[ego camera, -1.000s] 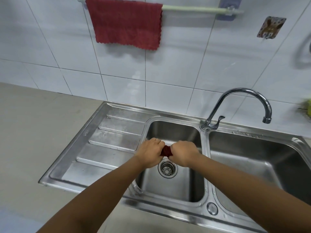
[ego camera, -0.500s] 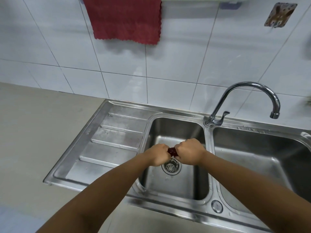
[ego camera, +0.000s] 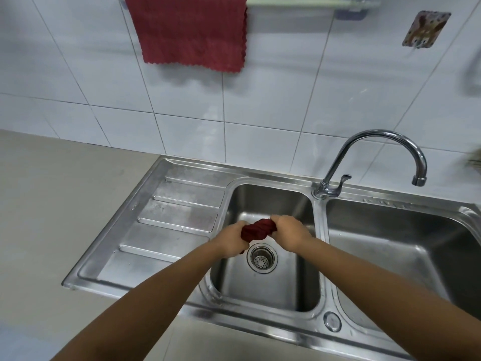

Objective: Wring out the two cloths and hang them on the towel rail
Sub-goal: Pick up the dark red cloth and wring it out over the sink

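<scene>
A grey surface (ego camera: 52, 204) carries a steel double sink (ego camera: 182, 230) beneath a white tiled wall (ego camera: 286, 87). One red cloth (ego camera: 192, 32) hangs spread over the towel rail (ego camera: 299, 1) on that wall. A curved tap (ego camera: 369, 157) stands between the basins. Above the left basin's drain (ego camera: 262, 258), the left hand (ego camera: 231, 241) and right hand (ego camera: 290, 234) hold a bunched dark red cloth (ego camera: 257, 230) between them, fingers clamped on its two ends.

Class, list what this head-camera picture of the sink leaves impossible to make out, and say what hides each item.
- Twisted cloth: ends hidden inside left hand and right hand.
- Towel rail: left end cut off by the top edge.
- Object at far right: blurred, cut by the frame edge.
</scene>
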`<state>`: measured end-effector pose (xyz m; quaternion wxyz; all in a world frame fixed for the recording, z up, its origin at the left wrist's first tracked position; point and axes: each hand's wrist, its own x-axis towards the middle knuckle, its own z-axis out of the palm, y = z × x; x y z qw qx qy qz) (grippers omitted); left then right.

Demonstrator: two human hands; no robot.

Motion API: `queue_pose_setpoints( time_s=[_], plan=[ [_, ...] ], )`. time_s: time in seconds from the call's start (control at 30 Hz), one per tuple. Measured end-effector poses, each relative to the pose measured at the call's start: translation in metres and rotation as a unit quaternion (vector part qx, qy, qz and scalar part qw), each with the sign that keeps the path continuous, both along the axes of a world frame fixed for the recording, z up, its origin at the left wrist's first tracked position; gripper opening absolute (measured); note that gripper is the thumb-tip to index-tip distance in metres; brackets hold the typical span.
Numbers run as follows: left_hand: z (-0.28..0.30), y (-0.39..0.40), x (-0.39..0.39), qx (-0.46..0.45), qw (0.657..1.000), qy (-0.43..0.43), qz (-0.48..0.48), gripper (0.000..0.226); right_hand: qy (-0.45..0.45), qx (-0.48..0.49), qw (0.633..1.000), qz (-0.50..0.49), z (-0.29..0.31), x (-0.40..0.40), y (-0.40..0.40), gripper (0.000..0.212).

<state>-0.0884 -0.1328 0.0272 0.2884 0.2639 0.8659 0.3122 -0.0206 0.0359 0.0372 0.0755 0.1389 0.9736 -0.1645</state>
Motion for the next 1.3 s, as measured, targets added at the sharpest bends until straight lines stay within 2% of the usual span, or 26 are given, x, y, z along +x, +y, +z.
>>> queue_pose_setpoints(
  time_s=[0.07,0.17,0.27,0.37,0.47,0.6,0.73,0.83,0.93,1.13,1.3],
  plan=[
    [-0.005,-0.003,0.003,0.056,0.996,0.064,0.025,0.063,-0.029,-0.04,0.999,0.006,0.0,0.0,0.003,0.022],
    [-0.005,-0.01,0.01,0.117,0.978,0.171,0.032,0.042,-0.063,-0.164,0.984,-0.024,0.0,0.0,0.005,0.037],
    [0.0,-0.014,0.015,0.119,0.959,0.252,-0.05,0.034,-0.123,-0.35,0.928,-0.048,0.007,-0.002,0.008,0.05],
    [0.001,-0.02,0.014,0.129,0.928,0.326,-0.129,0.033,-0.212,-0.423,0.879,-0.06,0.016,-0.005,0.012,0.053],
    [0.0,-0.028,0.01,0.126,0.895,0.383,-0.189,0.033,-0.281,-0.406,0.867,-0.061,0.021,-0.003,0.011,0.039],
    [-0.001,-0.036,0.008,0.114,0.873,0.42,-0.218,0.038,-0.283,-0.365,0.885,-0.053,0.016,0.003,-0.005,0.029],
    [0.003,-0.04,0.005,0.111,0.864,0.436,-0.225,0.05,-0.267,-0.366,0.891,-0.022,0.025,0.009,-0.02,0.033],
    [0.003,-0.045,0.0,0.09,0.86,0.441,-0.238,0.054,-0.244,-0.403,0.882,-0.032,0.03,0.011,-0.02,0.037],
    [0.003,-0.049,-0.002,0.088,0.859,0.438,-0.248,0.052,-0.205,-0.428,0.877,-0.077,0.025,0.01,-0.016,0.033],
    [0.0,-0.045,0.001,0.089,0.842,0.462,-0.264,0.046,-0.211,-0.37,0.903,-0.061,0.026,0.004,-0.017,0.008],
    [-0.002,-0.036,0.003,0.081,0.842,0.483,-0.224,0.037,-0.196,-0.361,0.909,-0.073,0.03,0.004,-0.025,0.015]
  ],
)
